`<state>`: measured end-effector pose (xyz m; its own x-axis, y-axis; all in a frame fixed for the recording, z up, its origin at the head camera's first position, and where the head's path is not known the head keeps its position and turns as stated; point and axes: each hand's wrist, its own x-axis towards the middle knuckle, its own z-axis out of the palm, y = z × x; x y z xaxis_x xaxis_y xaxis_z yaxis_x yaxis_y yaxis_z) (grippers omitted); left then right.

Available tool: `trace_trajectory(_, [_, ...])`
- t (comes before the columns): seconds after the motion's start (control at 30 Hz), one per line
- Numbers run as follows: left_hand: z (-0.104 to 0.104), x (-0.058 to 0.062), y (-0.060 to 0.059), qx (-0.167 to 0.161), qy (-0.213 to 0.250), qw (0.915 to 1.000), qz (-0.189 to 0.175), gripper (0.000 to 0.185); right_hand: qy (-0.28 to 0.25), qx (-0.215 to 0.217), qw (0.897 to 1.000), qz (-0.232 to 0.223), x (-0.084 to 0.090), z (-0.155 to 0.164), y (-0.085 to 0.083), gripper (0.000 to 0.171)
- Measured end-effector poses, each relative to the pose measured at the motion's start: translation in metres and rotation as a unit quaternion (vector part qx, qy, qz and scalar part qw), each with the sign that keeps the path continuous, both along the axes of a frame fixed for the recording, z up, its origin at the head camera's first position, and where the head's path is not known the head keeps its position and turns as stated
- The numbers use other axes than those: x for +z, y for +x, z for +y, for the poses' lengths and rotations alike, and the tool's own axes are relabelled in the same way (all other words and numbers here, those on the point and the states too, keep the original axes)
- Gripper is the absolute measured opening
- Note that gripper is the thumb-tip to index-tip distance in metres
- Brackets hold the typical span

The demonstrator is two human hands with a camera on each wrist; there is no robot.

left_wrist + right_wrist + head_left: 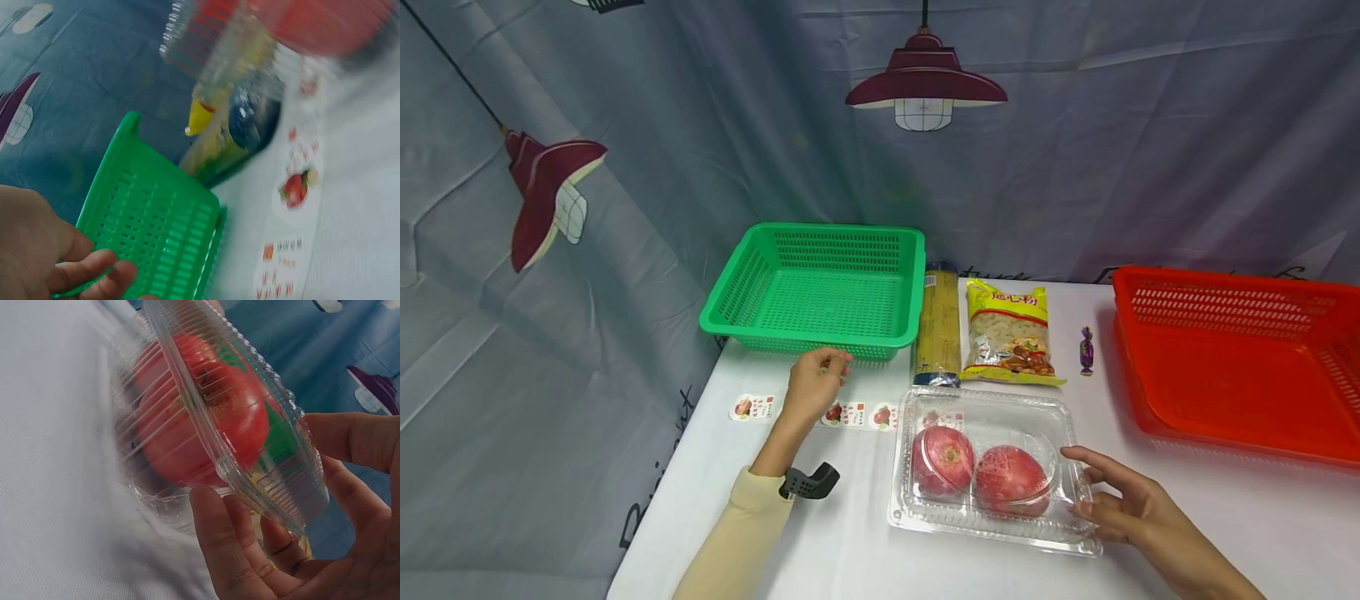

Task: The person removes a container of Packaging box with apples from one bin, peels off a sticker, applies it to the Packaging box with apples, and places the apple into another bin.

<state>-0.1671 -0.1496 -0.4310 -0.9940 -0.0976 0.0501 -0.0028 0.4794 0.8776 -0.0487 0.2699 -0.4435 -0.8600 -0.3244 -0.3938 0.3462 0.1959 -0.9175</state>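
A clear plastic clamshell box lies on the white table with two red apples inside. My right hand grips the box's right end between thumb and fingers. Through the clear wall in the right wrist view, an apple shows close to those fingers. At the front rim of the green basket, my left hand hovers with loosely bent fingers and nothing in them. A strip of fruit labels runs under the left hand and on behind the box, partly covered by both.
A pack of long pasta lies beside the green basket. To its right are a yellow bag of pasta and a purple wrapped candy. A red basket stands at the far right, and a grey curtain hangs behind.
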Motion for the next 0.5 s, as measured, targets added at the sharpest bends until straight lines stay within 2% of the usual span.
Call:
trace_trajectory(0.07, [-0.003,0.001,0.005,0.019,-0.070,0.9970,0.029,0.024,0.001,0.000,1.000,0.000,0.000,0.000,0.000,0.057])
trace_trajectory(0.13, [-0.007,0.003,0.010,0.039,-0.136,0.9885,0.052,0.024,0.002,0.000,1.000,0.000,-0.001,0.000,0.000,0.057])
trace_trajectory(0.2, [-0.011,0.003,0.015,0.053,-0.180,0.9800,0.066,0.024,0.002,-0.001,1.000,-0.003,-0.001,0.000,0.000,0.057])
trace_trajectory(0.33, [-0.025,0.000,0.021,0.077,-0.229,0.9682,0.064,0.025,0.003,-0.004,1.000,-0.009,-0.001,0.000,-0.001,0.057])
trace_trajectory(0.5, [-0.046,-0.008,0.026,0.102,-0.261,0.9596,0.030,0.032,0.010,-0.018,1.000,-0.022,-0.002,-0.001,-0.002,0.056])
